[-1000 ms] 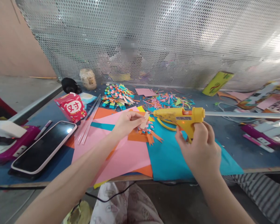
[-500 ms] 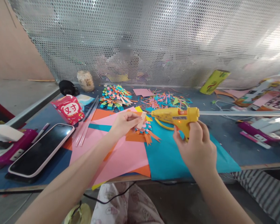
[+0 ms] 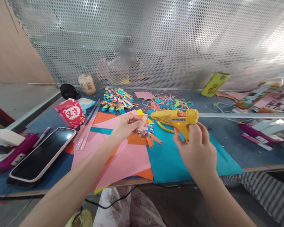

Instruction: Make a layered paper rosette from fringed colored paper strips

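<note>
My left hand (image 3: 126,125) pinches a small pale paper strip (image 3: 142,123) upright between thumb and fingers. Wrapped round the handle of a yellow glue gun (image 3: 174,117) is my right hand (image 3: 198,145); a long clear glue stick (image 3: 239,115) runs out of the gun's back. The nozzle points left, right beside the strip's upper end; whether they touch cannot be told. Just below the strip lies a small fringed paper piece (image 3: 148,130) with orange tails. Pink paper (image 3: 123,160) and blue paper (image 3: 170,164) sheets lie beneath the hands.
A fringed multicolour paper pile (image 3: 118,100) and loose paper shreds (image 3: 168,102) lie behind. To the left are a phone (image 3: 42,154), a red packet (image 3: 71,113), clear sticks (image 3: 88,127) and a jar (image 3: 86,84). A green-yellow tube (image 3: 215,84) leans at the mesh, right of centre.
The glue gun in my right hand has shifted slightly left, its nozzle nearer the paper strip. My left hand has barely moved.
</note>
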Tool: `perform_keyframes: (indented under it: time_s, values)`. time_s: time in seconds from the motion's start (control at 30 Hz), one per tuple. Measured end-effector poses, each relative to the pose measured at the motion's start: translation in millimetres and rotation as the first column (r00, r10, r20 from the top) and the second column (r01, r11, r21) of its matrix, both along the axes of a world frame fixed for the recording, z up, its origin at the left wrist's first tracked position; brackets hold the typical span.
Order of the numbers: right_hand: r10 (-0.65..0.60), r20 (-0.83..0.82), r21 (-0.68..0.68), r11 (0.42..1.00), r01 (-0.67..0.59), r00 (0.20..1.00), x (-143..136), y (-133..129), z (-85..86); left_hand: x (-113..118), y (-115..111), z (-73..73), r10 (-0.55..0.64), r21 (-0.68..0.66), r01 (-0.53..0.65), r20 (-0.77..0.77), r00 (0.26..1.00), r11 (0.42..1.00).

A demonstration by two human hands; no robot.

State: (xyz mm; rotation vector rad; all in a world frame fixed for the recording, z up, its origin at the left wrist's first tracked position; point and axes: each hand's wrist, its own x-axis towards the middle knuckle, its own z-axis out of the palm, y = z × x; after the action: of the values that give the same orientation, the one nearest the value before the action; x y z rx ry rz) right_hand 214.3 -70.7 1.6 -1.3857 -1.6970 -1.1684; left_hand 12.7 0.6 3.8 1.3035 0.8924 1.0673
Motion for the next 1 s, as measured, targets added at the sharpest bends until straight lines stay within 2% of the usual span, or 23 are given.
perform_keyframes:
  time_s: [0.07,0.17,0.3,0.4,0.5,0.57,0.7,0.73,0.8,0.9,1.0]
  values:
    - [-0.025,0.001,-0.014,1.0,0.025,1.0,1,0,-1.6,0,0,0.7,-0.001,-0.003,0.001,0.007,1.0,1.0]
    - [-0.083,-0.04,-0.122,0.989,0.078,0.996,2,-2,-3.6,0,1,0.3,-0.016,-0.008,0.016,0.03,0.999,1.0]
    - [-0.131,-0.231,-0.284,0.957,0.062,0.964,13,0,-4.9,0,2,-1.2,0.034,0.002,-0.034,0.05,0.998,0.999]
    - [-0.178,-0.363,-0.36,0.932,0.038,0.915,39,9,-8.9,1,1,-0.1,0.053,0.009,-0.054,0.058,0.997,0.999]
    - [-0.307,-0.37,-0.385,0.91,0.156,0.877,77,24,-17.7,2,0,2.5,0.045,-0.011,-0.045,0.059,0.997,0.999]
    - [-0.405,-0.328,-0.499,0.841,0.207,0.854,102,34,-24.6,2,0,3.8,0.055,-0.019,-0.054,0.055,0.997,0.998]
    - [-0.638,-0.239,-0.718,0.623,0.309,0.732,130,58,-33.9,-1,2,1.9,0.077,0.032,-0.079,0.054,0.996,0.996]
    - [-0.666,-0.231,-0.742,0.592,0.314,0.709,131,64,-34.7,-1,3,0.5,0.08,0.043,-0.082,0.055,0.995,0.996]
    - [-0.681,-0.227,-0.765,0.567,0.306,0.696,128,74,-34.4,-3,5,-2.5,0.09,0.054,-0.094,0.057,0.994,0.994]
    - [-0.679,-0.235,-0.753,0.579,0.311,0.695,114,81,-28.7,-5,8,-4.9,0.121,0.062,-0.123,0.04,0.992,0.99]
    - [-0.666,-0.227,-0.727,0.601,0.332,0.71,95,79,-15.1,-5,8,-2.5,0.151,0.06,-0.153,0.03,0.988,0.986]
